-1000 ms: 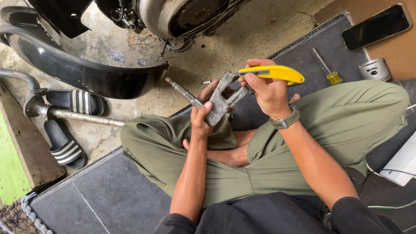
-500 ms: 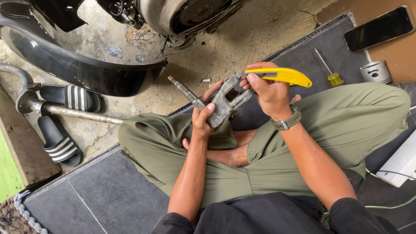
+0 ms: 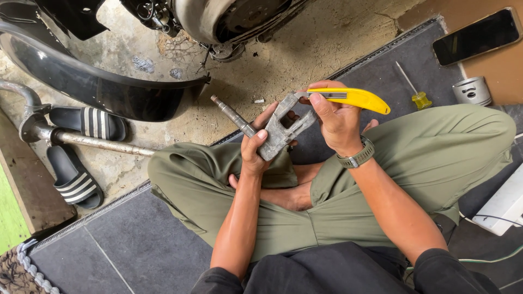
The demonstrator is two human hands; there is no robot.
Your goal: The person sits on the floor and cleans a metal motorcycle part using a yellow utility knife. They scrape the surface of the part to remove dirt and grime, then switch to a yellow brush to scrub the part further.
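Observation:
I sit cross-legged in olive trousers on a dark mat. My left hand (image 3: pixel 260 142) grips a grey, grimy metal part (image 3: pixel 279 129) with a fork-shaped body and a threaded shaft sticking out up and to the left. My right hand (image 3: pixel 336 121), a watch on its wrist, holds a yellow utility knife (image 3: pixel 353 97). The knife's blade end rests against the top edge of the metal part, just above the fork.
A motorcycle's engine (image 3: pixel 229 16) and black fender (image 3: pixel 92 81) stand ahead on rough concrete. An exhaust pipe (image 3: pixel 98 142) and striped black sandals (image 3: pixel 76 179) lie at left. A yellow-handled screwdriver (image 3: pixel 414 90), a piston (image 3: pixel 473 90) and a phone (image 3: pixel 479 35) lie at right.
The knife's blade end has slid slightly along the top of the metal part. Both hands otherwise stay in place; the view has shifted a little.

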